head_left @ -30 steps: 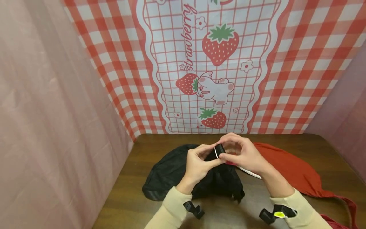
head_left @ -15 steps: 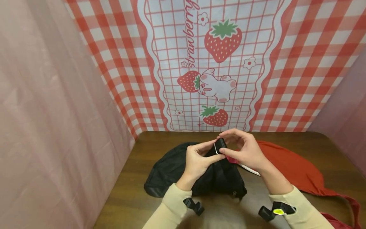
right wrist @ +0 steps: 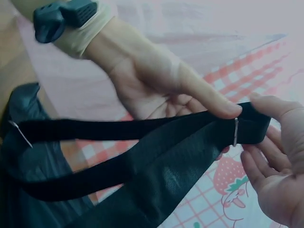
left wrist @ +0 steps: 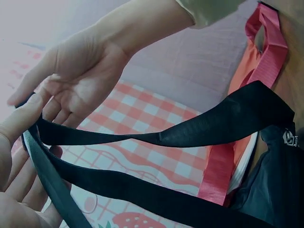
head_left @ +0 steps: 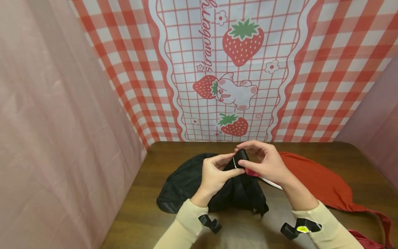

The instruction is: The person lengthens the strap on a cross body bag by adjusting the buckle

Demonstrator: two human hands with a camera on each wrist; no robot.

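Note:
A black fabric bag (head_left: 186,186) lies on the wooden table (head_left: 140,193) below my hands. Its black strap (right wrist: 180,175) is raised from the bag and doubled back through a thin metal slider (right wrist: 236,132). My left hand (head_left: 214,174) pinches the strap at the slider between thumb and fingers. Just past the slider, my right hand (head_left: 268,164) pinches the folded end of the strap (head_left: 241,158), thumb on the near side. In the left wrist view, lengths of the strap (left wrist: 109,137) run from both hands to the bag, where a small metal fitting (left wrist: 289,138) shows.
An orange-red bag (head_left: 317,180) with a white zipper edge (head_left: 273,184) lies to the right, behind my right forearm. Its red strap (head_left: 384,224) trails down the table's right side. A strawberry-print checked cloth (head_left: 202,114) hangs at the back, a pink curtain (head_left: 62,121) at the left.
Both hands keep their hold on the strap and have barely moved. A bit more of its folded end shows past the slider. The head view has shifted slightly.

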